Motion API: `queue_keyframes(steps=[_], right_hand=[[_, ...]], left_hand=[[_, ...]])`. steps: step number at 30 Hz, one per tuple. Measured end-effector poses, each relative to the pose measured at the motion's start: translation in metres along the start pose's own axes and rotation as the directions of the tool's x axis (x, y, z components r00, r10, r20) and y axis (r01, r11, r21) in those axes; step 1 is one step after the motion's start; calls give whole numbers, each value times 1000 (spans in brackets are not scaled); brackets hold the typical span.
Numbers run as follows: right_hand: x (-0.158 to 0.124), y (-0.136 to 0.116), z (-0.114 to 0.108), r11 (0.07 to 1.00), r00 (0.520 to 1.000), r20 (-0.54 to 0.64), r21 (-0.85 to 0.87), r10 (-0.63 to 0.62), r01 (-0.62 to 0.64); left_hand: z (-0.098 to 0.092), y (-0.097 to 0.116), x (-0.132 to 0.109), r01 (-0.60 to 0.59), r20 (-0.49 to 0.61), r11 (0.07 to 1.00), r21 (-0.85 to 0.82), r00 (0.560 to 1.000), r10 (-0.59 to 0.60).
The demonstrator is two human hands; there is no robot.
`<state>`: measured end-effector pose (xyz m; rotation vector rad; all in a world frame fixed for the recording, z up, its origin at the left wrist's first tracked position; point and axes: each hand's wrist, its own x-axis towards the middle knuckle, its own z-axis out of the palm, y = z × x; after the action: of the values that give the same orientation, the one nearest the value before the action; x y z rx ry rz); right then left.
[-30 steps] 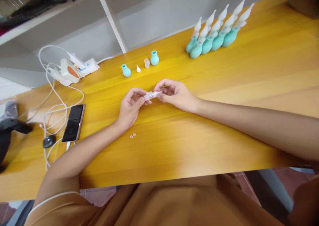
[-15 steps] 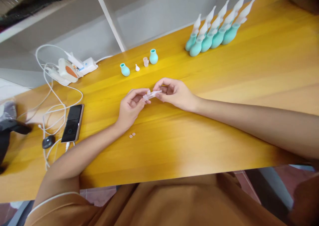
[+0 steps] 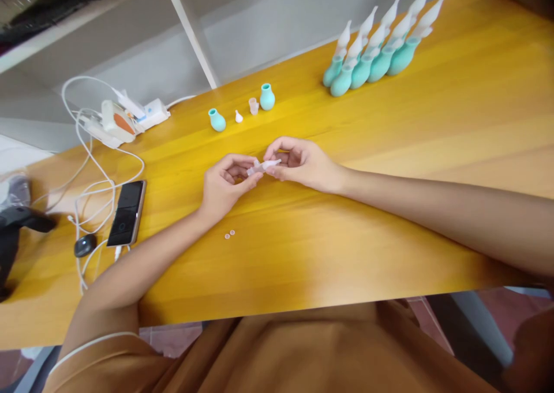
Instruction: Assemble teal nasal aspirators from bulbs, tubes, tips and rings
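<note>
Over the middle of the table, my left hand (image 3: 221, 186) pinches a clear plastic connector (image 3: 253, 169) between thumb and fingers. My right hand (image 3: 308, 163) has its thumb and fingers closed around a translucent white nozzle (image 3: 272, 164), which meets the connector end to end. How far one sits inside the other is hard to see. Behind my hands stand a teal squeeze bulb (image 3: 217, 120), a small white tip (image 3: 238, 116), another clear connector (image 3: 254, 106) and a second teal bulb (image 3: 267, 97). Two tiny round pieces (image 3: 229, 235) lie nearer me.
Several assembled nasal aspirators (image 3: 361, 73), teal with white nozzles, stand grouped at the back right. To the left are a phone (image 3: 126, 214), a black mouse-like object (image 3: 85, 245), tangled white cables (image 3: 101, 176) and a power strip (image 3: 151, 116). A shelf divider (image 3: 188, 32) rises behind the table.
My left fingers have shifted along the connector, and its thumb now reaches nearer the nozzle. My right grip has moved slightly, so more of the nozzle shows.
</note>
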<state>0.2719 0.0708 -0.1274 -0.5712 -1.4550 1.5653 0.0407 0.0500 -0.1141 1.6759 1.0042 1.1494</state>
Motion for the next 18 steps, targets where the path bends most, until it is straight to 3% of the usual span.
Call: queue_keyframes(steps=[5,11,18], right_hand=[[-1,2,1,999,998,47,8,-37,36],[-1,5,0,998,998,25,-22,-55,55],[0,7,-2,999,999,22,-28,-45,46]], left_hand=[[-5,-4,2,-38,64,999,19,997,36],[-10,-4,4,-255,124,952,167,964,236],[-10,-2,1,-377,126,868,323,926,355]])
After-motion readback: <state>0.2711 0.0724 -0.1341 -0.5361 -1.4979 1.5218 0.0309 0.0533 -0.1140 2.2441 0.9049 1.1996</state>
